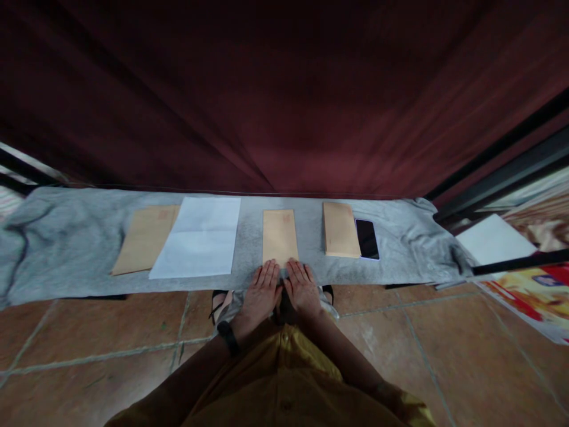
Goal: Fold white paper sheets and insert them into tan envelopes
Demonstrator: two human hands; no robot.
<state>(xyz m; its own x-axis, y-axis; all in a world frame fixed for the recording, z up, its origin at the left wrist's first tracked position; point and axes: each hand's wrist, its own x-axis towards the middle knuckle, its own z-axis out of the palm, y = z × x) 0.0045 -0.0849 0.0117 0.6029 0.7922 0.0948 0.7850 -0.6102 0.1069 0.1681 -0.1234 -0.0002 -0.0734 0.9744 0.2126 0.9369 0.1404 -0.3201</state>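
Evidently both my hands are unclenched, left hand (263, 287) and right hand (303, 287) laid palm-down with fingertips on the near end of the brown envelope (279, 231) at twelve o'clock, and I judge light, even pressure best to keep it flat and square. Beyond them, the envelope stack (341, 231) lies toward half past one, with the phone (367, 239) close against it at two, and the white sheet (200, 234) at ten partly covers more brown envelopes (144, 237). Farthest, the dark red cloth (284, 107) hangs at twelve, likely limiting forward reach.
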